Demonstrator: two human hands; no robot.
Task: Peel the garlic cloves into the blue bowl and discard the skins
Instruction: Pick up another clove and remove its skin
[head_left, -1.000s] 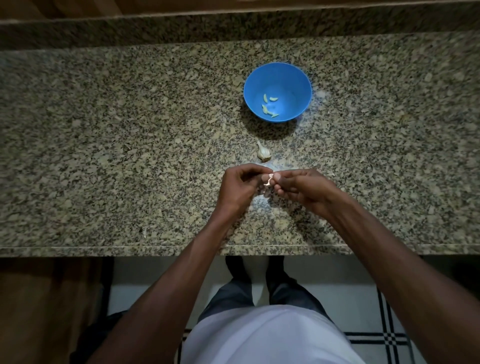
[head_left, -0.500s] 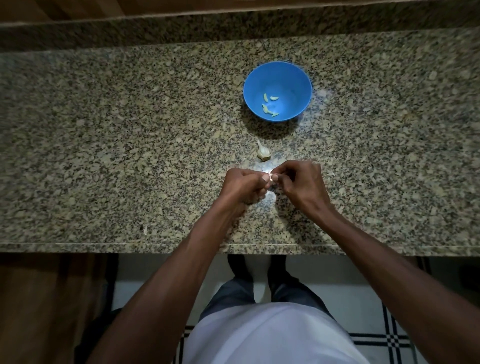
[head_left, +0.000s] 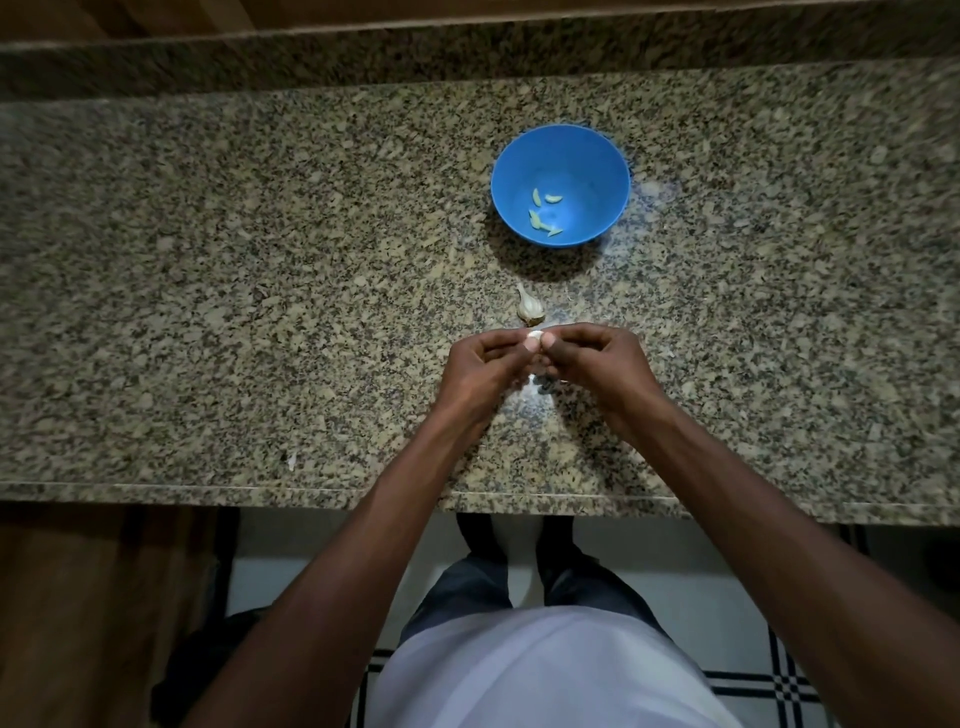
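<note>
peeling is the step in hand: left hand (head_left: 480, 371) and right hand (head_left: 597, 364) both pinch one garlic clove (head_left: 534, 339) above the granite table (head_left: 208, 291). garlic head (head_left: 529, 309) lies just beyond. next, strip the skin, then drop the clove into the blue bowl (head_left: 602, 156).

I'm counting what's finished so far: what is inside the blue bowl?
The blue bowl holds about four peeled garlic cloves on its floor, near the left side. Nothing covers them; no skins show inside.
</note>
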